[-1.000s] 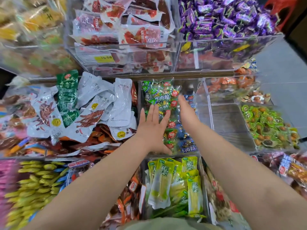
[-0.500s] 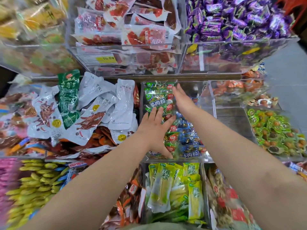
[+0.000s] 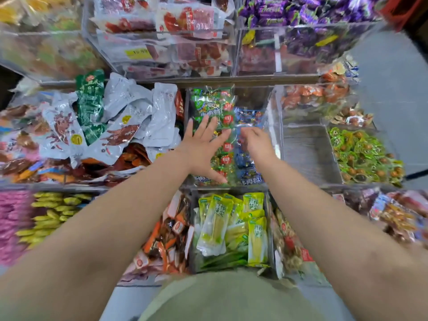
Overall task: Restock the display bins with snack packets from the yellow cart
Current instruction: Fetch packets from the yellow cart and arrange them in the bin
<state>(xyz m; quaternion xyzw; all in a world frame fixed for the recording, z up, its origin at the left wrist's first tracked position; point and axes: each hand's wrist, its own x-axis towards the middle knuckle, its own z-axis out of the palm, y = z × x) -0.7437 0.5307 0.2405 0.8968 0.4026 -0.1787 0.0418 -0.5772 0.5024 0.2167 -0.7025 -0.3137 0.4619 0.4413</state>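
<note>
Head view: green snack pkts [image 3: 213, 105] & blue pkts [image 3: 249, 158] heaped in mid clear bin [image 3: 274, 126], left hand [image 3: 201, 147] spread flat on green, right hand [image 3: 257, 142] curled over blue (pinching? can't tell), so uneven push could slide slick pkts over front wall onto yellow-green pkts [image 3: 215, 223].

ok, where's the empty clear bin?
Head view, right of centre: the empty clear bin sits between the bin of green and blue packets and the green-wrapped snacks.

Grey floor [image 3: 398, 89] at right, red plastic object [image 3: 398, 12] top right, yellow price label [image 3: 138, 53].
</note>
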